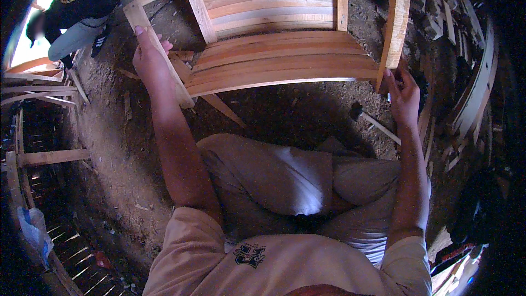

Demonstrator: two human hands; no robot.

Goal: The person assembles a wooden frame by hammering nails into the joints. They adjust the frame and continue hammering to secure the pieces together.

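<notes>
Nearest, the person's pale shirt (307,263) with a dark emblem on the chest fills the lower middle, and beyond it the legs (263,172) in greyish trousers are folded on the dirt floor (120,153). At the near left, a crumpled pale plastic bag (35,231) hangs beside some wooden slats; at the right, just beyond the legs, a hammer (381,127) with a dark head and light handle lies on the ground. Farther on, in front of the person, is a slatted wooden chair (285,57), spanning the space between the two hands. The left hand (149,63) is closed around the chair's left armrest (176,79), thumb on one side and fingers on the other. The right hand (404,96) has thumb and fingers narrowed on the near end of the right armrest (396,22); part of its grip is in shadow. A slim wooden piece (226,111) angles out from below the seat's left part. Beyond the seat boards stands the slatted backrest (268,3), set between two uprights. At the far right, lengths of timber (433,19) are piled, and at the far left another person (79,8) in a dark top and grey trousers is beside a bright opening.
</notes>
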